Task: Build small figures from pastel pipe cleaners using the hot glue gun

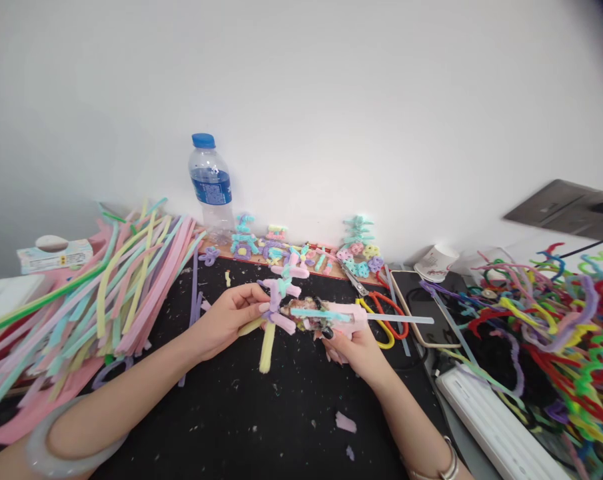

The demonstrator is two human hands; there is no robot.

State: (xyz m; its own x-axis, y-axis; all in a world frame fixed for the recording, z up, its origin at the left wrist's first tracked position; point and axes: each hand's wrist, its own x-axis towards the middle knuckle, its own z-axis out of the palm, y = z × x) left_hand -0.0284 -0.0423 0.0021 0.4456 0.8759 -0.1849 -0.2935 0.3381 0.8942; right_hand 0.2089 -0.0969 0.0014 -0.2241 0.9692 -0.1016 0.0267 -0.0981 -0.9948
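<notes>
And here the right hand grips the glue gun, nozzle towards nine o'clock, just beside the pipe-cleaner figure pinched in the left hand.

Glue gun: grip largely covered by the right hand. Figure: part covered by the left hand's fingers. Yellow scissors: partly behind the gun. Bottle and cup: print too small to read. Socket and stem pile: cut off at right. Power strip: cut off below. White box: cut off at left.
</notes>
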